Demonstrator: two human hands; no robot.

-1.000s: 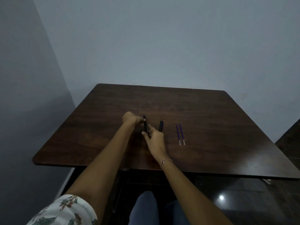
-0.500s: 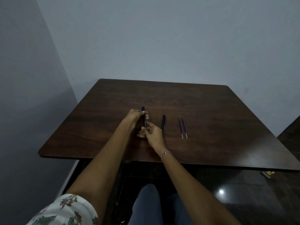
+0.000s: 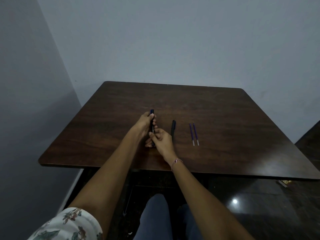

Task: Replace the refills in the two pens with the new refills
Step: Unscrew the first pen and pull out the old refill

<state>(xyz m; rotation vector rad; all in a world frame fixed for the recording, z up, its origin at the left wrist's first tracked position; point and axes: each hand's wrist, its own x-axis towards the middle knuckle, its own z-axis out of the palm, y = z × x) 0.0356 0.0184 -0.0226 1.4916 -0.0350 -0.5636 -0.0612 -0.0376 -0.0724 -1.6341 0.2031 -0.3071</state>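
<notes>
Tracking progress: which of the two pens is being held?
The left pen, gripped by the left hand and right hand; the other pen lies on the table.

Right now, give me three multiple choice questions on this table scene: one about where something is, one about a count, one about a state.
1. Where does the second pen lie?
A) on the table, right of the held pen
B) on the floor
C) on top of the refills

2. How many loose refills lie on the table?
A) one
B) two
C) four

3. What state is the held pen in?
A) lying untouched
B) held in one hand
C) held in both hands

Answers:
1 A, it lies between the held pen and the refills.
2 B, two purple sticks lie side by side.
3 C, the left hand grips the far end and the right hand pinches the near end.
</notes>
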